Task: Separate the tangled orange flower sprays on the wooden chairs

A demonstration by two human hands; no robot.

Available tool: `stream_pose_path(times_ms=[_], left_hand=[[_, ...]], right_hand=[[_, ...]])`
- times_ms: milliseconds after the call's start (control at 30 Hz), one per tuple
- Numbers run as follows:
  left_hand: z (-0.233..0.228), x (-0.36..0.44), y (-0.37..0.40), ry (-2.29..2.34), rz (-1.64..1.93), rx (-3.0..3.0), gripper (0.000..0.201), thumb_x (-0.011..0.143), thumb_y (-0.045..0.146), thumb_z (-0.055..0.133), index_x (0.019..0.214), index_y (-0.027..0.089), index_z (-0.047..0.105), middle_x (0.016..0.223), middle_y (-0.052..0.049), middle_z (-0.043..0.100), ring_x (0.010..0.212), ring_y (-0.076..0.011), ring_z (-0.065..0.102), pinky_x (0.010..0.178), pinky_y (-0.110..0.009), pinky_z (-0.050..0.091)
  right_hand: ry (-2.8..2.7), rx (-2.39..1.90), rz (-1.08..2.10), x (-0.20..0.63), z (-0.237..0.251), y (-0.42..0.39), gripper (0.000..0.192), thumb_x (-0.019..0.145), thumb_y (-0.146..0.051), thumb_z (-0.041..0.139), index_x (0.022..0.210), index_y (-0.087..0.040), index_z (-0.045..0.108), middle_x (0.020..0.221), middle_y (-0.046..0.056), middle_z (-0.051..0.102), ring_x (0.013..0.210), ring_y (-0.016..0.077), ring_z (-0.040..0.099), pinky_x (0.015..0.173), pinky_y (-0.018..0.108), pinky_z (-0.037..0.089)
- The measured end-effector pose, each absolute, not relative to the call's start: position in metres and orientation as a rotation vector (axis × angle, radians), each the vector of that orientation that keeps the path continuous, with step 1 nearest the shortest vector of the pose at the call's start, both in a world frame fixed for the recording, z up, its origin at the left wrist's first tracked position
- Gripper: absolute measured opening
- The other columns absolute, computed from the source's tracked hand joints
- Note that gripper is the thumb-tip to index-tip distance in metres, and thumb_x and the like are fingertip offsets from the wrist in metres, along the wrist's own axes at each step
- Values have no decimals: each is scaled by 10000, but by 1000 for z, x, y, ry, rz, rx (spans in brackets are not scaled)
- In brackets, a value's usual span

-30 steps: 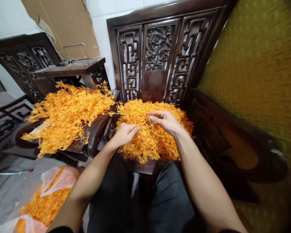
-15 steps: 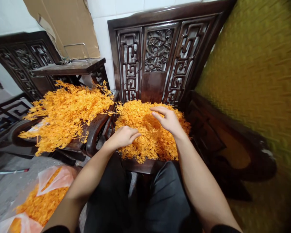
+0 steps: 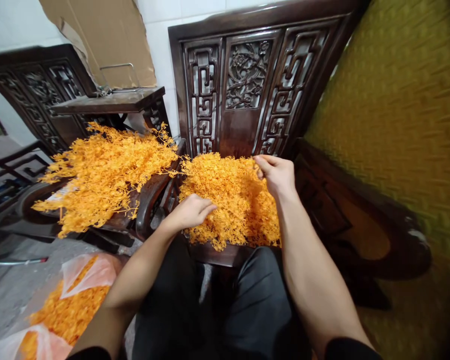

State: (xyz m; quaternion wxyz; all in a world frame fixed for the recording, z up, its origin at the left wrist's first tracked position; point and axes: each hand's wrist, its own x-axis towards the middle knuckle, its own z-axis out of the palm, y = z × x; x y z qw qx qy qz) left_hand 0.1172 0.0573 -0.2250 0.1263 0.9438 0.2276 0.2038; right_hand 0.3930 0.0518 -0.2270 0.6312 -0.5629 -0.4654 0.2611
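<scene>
The left hand (image 3: 190, 211) lies curled, fingers loosely closed, on the near edge of the orange sprig pile (image 3: 228, 195) heaped on the chair seat (image 3: 225, 254). The right hand (image 3: 275, 175) pinches sprigs at the pile's far right, by the carved chair back (image 3: 243, 85). A second pile (image 3: 105, 172) covers the chair at left; a bag (image 3: 71, 305) of sprigs sits on the floor.

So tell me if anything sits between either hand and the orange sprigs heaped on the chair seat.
Nothing visible does. The left hand rests on the near part of the orange heap, and the right hand lies against its far right edge, by the carved chair back.
</scene>
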Motion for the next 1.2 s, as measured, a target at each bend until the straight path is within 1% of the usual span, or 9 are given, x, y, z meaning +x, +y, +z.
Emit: stream_pose_path(times_ms=[133, 233, 300, 500, 667, 767, 867, 1033, 1200], left_hand=[[-229, 118, 66, 792, 784, 2543, 481, 1039, 392, 466, 622, 171, 555, 560, 21, 546, 516, -99, 462, 587, -276, 322], [-230, 121, 68, 790, 829, 2493, 467, 1036, 393, 475, 644, 166, 584, 574, 27, 547, 528, -95, 459, 597, -266, 336], [-230, 122, 68, 794, 850, 2481, 451, 1036, 393, 478, 668, 165, 602, 589, 28, 547, 546, -96, 469, 610, -259, 350], [-227, 122, 65, 759, 817, 2437, 439, 1035, 385, 485, 682, 163, 619, 600, 30, 565, 549, -92, 478, 611, -245, 363], [-231, 122, 67, 792, 762, 2518, 468, 1048, 407, 460, 693, 162, 643, 605, 13, 600, 555, -103, 504, 625, -251, 376], [-233, 121, 68, 831, 762, 2601, 432, 1055, 400, 452, 780, 165, 687, 679, -13, 660, 603, -118, 550, 658, -255, 400], [-234, 120, 67, 858, 799, 2630, 394, 1057, 397, 452, 848, 173, 700, 746, -27, 694, 657, -132, 598, 677, -254, 419], [-234, 118, 64, 811, 867, 2633, 367, 1060, 372, 452, 847, 170, 671, 756, -27, 685, 676, -136, 613, 674, -256, 423], [-231, 116, 61, 781, 859, 2646, 367, 1065, 386, 439, 893, 168, 680, 804, -42, 707, 706, -142, 637, 694, -260, 445]], right_hand=[[-1175, -1356, 564, 403, -246, 58, 407, 756, -422, 762, 1070, -165, 790, 1000, 97, 761, 806, 211, 678, 810, 415, 559], [-1490, -1409, 508, 391, -246, 55, 406, 779, -317, 749, 1163, -187, 776, 1303, 126, 699, 1214, 287, 636, 1121, 501, 434], [-1562, -1417, 433, 381, -239, 50, 404, 813, -272, 719, 1208, -198, 758, 1394, 119, 653, 1332, 294, 573, 1204, 511, 350], [-1445, -1270, 272, 366, -221, 38, 200, 894, -330, 670, 1011, -217, 787, 1103, 86, 760, 1065, 248, 696, 1022, 450, 528], [-1592, -1241, 260, 362, -208, 25, 253, 934, -380, 652, 1128, -261, 762, 1233, 74, 724, 1194, 262, 644, 1113, 485, 458], [-1759, -1120, 267, 354, -197, 12, 155, 916, -393, 693, 908, -268, 785, 997, 68, 725, 960, 245, 675, 917, 437, 539], [-1937, -1110, 355, 345, -196, 6, 160, 893, -403, 730, 911, -257, 793, 895, 61, 698, 834, 224, 661, 800, 400, 539], [-1979, -1183, 322, 337, -202, 9, 366, 849, -428, 780, 1160, -237, 757, 1041, 87, 692, 873, 229, 659, 836, 407, 543], [-1971, -1101, 445, 342, -196, 8, 242, 896, -449, 724, 1013, -241, 759, 1061, 81, 698, 1023, 240, 663, 957, 426, 526]])
